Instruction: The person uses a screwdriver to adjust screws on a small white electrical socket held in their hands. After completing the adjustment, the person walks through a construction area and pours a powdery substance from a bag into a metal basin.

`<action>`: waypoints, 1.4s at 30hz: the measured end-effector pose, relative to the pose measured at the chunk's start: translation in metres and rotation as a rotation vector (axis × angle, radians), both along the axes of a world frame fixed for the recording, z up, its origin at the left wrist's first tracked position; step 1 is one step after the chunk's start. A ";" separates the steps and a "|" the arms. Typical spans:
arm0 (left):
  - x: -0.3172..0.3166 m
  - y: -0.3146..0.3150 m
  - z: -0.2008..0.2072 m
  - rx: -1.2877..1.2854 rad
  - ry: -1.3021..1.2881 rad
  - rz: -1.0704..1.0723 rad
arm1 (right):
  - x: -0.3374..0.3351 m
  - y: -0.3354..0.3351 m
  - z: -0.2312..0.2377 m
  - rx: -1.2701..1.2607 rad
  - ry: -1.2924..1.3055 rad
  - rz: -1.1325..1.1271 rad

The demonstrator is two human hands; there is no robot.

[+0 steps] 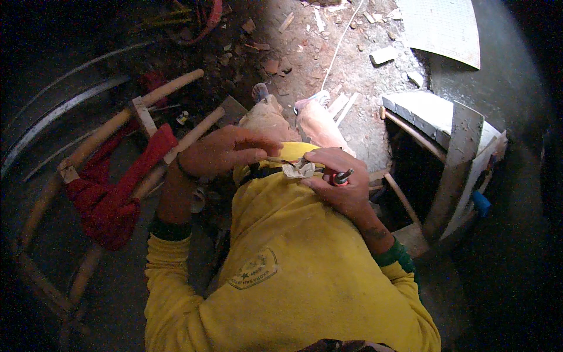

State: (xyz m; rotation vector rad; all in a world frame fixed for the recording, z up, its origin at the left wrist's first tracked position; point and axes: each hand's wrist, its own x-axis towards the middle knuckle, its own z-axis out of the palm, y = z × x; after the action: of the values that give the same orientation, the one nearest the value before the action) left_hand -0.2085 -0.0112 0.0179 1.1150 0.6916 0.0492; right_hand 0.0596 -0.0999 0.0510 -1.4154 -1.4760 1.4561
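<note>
In front of my waist, both hands meet over a small, crumpled white piece (299,169), perhaps paper or cloth. My right hand (347,186) is closed, its thumb and fingers pinching the white piece. A red tool (339,178) with a dark metal end also sits in that hand; its kind is unclear. From the left, my left hand (226,154) reaches in, fingers together, the tips at a thin tan rod-like piece (275,159). A short dark strand (288,162) runs between this rod and the white piece.
Left stands a wooden frame (44,205) with a dark red cloth (111,208) draped over it. Right are grey boards (454,164) and a blue object (481,202). Rubble (275,64), wood scraps and a white cord (337,50) lie ahead near my feet; a pale sheet (443,29) is farther right.
</note>
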 end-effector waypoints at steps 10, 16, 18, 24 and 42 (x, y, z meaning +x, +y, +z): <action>0.006 -0.001 0.016 0.297 0.075 0.053 | -0.003 0.002 0.001 0.027 -0.054 0.050; 0.013 -0.007 0.036 0.515 0.160 0.071 | -0.006 0.001 -0.003 0.106 -0.140 0.013; 0.016 -0.011 0.039 0.514 0.162 0.117 | -0.009 0.002 -0.005 0.183 -0.158 -0.027; 0.023 -0.023 0.051 0.544 0.222 0.149 | -0.007 0.005 0.001 0.074 -0.135 -0.035; 0.044 -0.045 0.053 0.684 0.251 0.309 | -0.006 0.000 -0.010 0.157 -0.015 0.019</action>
State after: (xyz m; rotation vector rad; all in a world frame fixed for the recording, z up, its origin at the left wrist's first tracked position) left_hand -0.1642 -0.0567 0.0706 1.6728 1.1150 0.4422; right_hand 0.0539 -0.0995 0.0410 -1.3228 -1.5808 1.3122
